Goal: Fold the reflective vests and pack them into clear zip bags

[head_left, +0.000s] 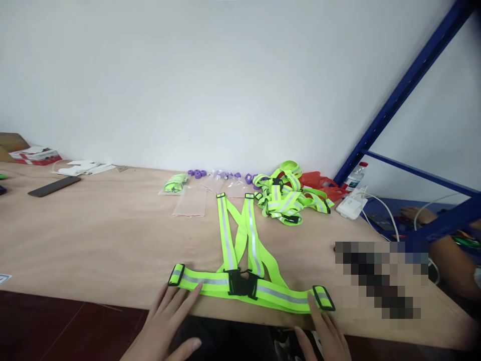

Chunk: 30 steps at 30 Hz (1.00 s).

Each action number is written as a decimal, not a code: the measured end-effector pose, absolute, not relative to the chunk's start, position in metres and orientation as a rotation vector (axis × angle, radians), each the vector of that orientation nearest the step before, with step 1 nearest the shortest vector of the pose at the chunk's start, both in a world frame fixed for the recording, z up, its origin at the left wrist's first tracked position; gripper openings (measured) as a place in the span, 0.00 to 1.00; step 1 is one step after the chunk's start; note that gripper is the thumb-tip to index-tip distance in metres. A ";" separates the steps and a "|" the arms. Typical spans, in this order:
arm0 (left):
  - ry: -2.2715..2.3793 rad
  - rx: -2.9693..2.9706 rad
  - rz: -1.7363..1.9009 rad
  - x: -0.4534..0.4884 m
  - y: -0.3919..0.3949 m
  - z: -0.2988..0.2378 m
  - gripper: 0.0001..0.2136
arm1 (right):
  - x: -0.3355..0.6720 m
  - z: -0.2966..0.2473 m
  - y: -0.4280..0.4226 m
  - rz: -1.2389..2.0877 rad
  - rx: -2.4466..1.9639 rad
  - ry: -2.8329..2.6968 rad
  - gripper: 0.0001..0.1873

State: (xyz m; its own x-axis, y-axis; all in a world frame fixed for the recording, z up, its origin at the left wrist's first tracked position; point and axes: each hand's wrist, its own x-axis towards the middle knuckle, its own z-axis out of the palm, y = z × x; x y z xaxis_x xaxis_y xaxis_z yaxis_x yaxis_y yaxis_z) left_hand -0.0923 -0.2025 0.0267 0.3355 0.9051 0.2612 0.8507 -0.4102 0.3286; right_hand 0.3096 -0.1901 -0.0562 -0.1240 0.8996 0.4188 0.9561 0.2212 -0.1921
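Before us runs a long wooden table [93,240], and close to its near edge, directly in front of us, lies the yellow-green reflective harness [253,235]. Its two striped straps reach away from us and its waist belt [281,297] stretches from side to side. We judge the step in hand to be settling this belt flat and straight. Beyond the harness, to the right, sits a tangled heap of similar straps [281,198].

Our left hand [165,318] is palm down, fingers fanned forward and thumb out to the side, the fingertips at the belt's near edge toward its left end. Our right hand [325,328] comes up from below at the other end, its index fingertip on the belt and its thumb well apart. Neither hand grips anything; both are open, and the touch looks light. From this pose, lifting the belt would call for thumbs tucked beneath and an even pinch at both ends.

At the belt's middle, between our hands, the black buckle [242,285] appears joined. Smallest are the black sliders, the left one [181,276] just beyond our fingers, the right one [330,299] beside our fingertips.
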 end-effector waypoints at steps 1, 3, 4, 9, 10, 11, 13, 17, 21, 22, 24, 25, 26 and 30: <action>1.620 2.424 0.614 -0.084 -0.197 0.031 0.33 | 0.305 -0.051 -0.185 -0.178 -1.687 -2.099 0.34; 1.600 2.353 0.605 -0.070 -0.184 0.035 0.33 | 0.296 -0.042 -0.174 -0.175 -1.646 -2.143 0.33; 1.597 2.311 0.609 -0.065 -0.179 0.035 0.33 | 0.293 -0.038 -0.170 -0.188 -1.617 -2.138 0.32; 1.648 2.028 0.640 -0.065 -0.161 0.030 0.30 | 0.297 -0.036 -0.161 -0.203 -1.620 -1.964 0.31; 1.664 1.977 0.636 -0.069 -0.160 0.029 0.30 | 0.299 -0.038 -0.161 -0.173 -1.653 -1.947 0.31; 1.682 1.936 0.636 -0.072 -0.159 0.028 0.30 | 0.301 -0.040 -0.161 -0.154 -1.681 -1.930 0.31; 1.712 1.892 0.649 -0.077 -0.159 0.027 0.31 | 0.304 -0.044 -0.161 -0.149 -1.713 -1.899 0.33; 1.695 1.927 0.675 -0.080 -0.159 0.026 0.30 | 0.305 -0.045 -0.159 -0.141 -1.719 -1.892 0.34; 1.638 2.102 0.649 -0.080 -0.161 0.023 0.31 | 0.304 -0.034 -0.161 -0.205 -1.635 -2.009 0.33; 1.639 2.148 0.642 -0.080 -0.162 0.022 0.33 | 0.304 -0.031 -0.161 -0.253 -1.606 -2.029 0.34; 1.657 2.225 0.644 -0.080 -0.163 0.019 0.34 | 0.303 -0.027 -0.162 -0.338 -1.552 -2.043 0.37; 1.670 2.255 0.653 -0.081 -0.164 0.018 0.35 | 0.303 -0.025 -0.162 -0.365 -1.530 -2.058 0.38; 1.684 2.280 0.666 -0.081 -0.164 0.018 0.34 | 0.304 -0.024 -0.162 -0.390 -1.512 -2.079 0.39; 1.717 2.317 0.740 -0.081 -0.169 0.018 0.32 | 0.310 -0.022 -0.163 -0.493 -1.428 -2.164 0.38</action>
